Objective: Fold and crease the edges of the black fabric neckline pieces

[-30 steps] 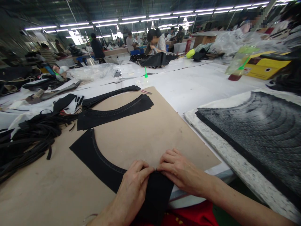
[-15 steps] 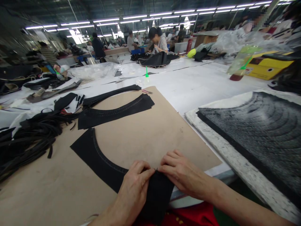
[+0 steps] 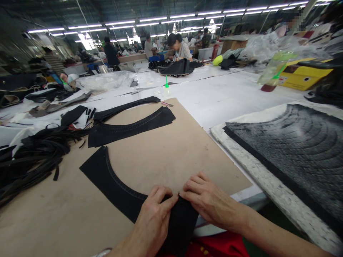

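Observation:
A curved black piece (image 3: 115,189) lies on the brown paper (image 3: 171,157) near the table's front edge, its concave stitched edge facing away from me. My left hand (image 3: 157,214) pinches that inner edge near its right end, thumb and fingers pressed together. Close beside it, my right hand (image 3: 205,200) grips the same edge, its fingertips almost touching the left thumb. The bit of edge between the fingertips is mostly hidden. The piece's right end hangs below my hands, over the table edge.
Farther back lie a stack of curved black pieces (image 3: 131,128) and small snips (image 3: 167,104). Black strips (image 3: 34,160) heap at the left. At right, a pale board (image 3: 241,153) carries a large black sheet (image 3: 289,142). A green-tipped bottle (image 3: 166,85) stands behind.
Both hands keep their grip on the black edge. My left hand has shifted very slightly to the right and down; little else differs.

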`<state>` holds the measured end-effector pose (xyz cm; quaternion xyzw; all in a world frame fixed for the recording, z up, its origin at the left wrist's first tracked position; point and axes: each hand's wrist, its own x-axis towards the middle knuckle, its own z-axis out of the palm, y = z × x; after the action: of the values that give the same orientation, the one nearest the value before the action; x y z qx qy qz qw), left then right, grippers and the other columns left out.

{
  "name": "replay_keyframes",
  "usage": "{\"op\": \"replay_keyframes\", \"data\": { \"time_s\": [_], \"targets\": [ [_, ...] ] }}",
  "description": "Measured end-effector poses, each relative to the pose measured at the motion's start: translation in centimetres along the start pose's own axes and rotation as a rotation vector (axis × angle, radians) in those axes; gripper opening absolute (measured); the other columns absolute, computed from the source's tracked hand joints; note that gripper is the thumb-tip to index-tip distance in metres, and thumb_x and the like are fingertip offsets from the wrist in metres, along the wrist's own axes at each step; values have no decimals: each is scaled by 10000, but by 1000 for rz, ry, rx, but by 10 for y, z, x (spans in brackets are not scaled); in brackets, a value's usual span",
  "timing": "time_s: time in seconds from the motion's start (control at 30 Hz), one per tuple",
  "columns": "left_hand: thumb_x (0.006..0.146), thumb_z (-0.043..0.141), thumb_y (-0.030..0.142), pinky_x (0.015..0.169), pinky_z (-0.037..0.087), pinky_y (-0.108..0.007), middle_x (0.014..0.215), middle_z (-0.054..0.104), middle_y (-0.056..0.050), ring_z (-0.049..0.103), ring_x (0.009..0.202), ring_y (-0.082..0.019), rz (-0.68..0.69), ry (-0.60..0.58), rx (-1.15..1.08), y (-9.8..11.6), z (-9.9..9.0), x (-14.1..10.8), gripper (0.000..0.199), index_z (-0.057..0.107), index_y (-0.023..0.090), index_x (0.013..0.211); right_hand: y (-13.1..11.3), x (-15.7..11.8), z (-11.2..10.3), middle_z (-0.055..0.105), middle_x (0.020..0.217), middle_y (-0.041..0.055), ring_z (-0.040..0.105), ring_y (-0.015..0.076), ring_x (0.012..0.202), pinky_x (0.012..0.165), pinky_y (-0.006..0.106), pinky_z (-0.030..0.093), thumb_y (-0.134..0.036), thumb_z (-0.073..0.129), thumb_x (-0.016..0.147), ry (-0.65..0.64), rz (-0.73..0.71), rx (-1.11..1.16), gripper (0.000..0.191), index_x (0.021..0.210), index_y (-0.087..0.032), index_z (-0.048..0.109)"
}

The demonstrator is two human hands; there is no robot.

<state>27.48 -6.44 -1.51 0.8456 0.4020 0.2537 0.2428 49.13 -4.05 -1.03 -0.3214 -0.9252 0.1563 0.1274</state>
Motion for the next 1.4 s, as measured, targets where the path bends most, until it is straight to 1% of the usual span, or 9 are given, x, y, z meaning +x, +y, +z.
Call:
{"op": "replay_keyframes", "data": {
  "time_s": [0.1,0.2,0.37,0.5,0.7,0.9,1.0,1.2,1.4],
  "targets": [
    [918,382,51,786,515,-341,992,597,-80,536,913,-208,1,3,-7,0,0,0,412,639,211,1198,0,-1,0,590,932,48,478,187,894,837,365,315,-130,415,952,8,-5,8,203,991,-177,609],
    [923,383,51,802,513,-350,1001,597,-78,528,921,-211,-1,-8,-5,0,1,-1,413,630,215,1211,1,-2,2,584,927,43,474,188,892,840,365,317,-126,412,950,18,-12,1,197,989,-175,600],
    [927,372,45,832,509,-367,1039,590,-83,511,945,-215,26,-36,11,-3,3,-4,429,589,208,1260,1,-5,5,578,922,49,470,190,877,837,363,325,-109,417,935,29,-36,-23,210,1028,-168,596],
    [925,372,40,835,514,-364,1045,582,-94,506,953,-215,63,-29,21,-3,4,-5,434,564,190,1285,1,-9,5,578,923,58,468,194,870,845,370,334,-87,421,911,35,-54,-32,259,1094,-157,590],
    [920,377,36,851,521,-368,1042,585,-98,507,955,-220,85,-2,50,-2,6,-5,410,565,171,1258,1,-12,3,577,917,62,469,197,864,837,370,342,-66,440,875,46,-52,-33,247,1043,-157,596],
    [906,375,29,864,519,-373,1056,566,-104,505,958,-222,83,-23,97,-4,8,-7,452,549,179,1295,2,-14,5,575,926,71,470,204,869,836,380,342,-56,454,846,46,-41,-37,325,1125,-154,588],
    [899,374,23,864,518,-382,1051,557,-107,501,958,-225,87,-31,112,-4,8,-6,450,572,179,1271,2,-15,3,574,934,72,464,207,878,855,389,338,-49,431,845,57,-15,8,343,1126,-158,594],
    [899,386,32,827,533,-358,1042,563,-114,512,935,-220,108,-6,142,-4,8,-6,432,589,157,1259,-2,-13,-6,581,978,62,468,203,910,863,383,331,-22,395,860,77,104,163,366,1115,-184,601],
    [913,362,55,814,544,-353,1028,570,-110,527,924,-212,109,1,148,-4,8,-6,438,585,181,1268,-2,-15,-7,591,990,54,473,198,912,866,382,319,-15,405,856,58,118,177,385,1093,-214,632]
  ]
}}
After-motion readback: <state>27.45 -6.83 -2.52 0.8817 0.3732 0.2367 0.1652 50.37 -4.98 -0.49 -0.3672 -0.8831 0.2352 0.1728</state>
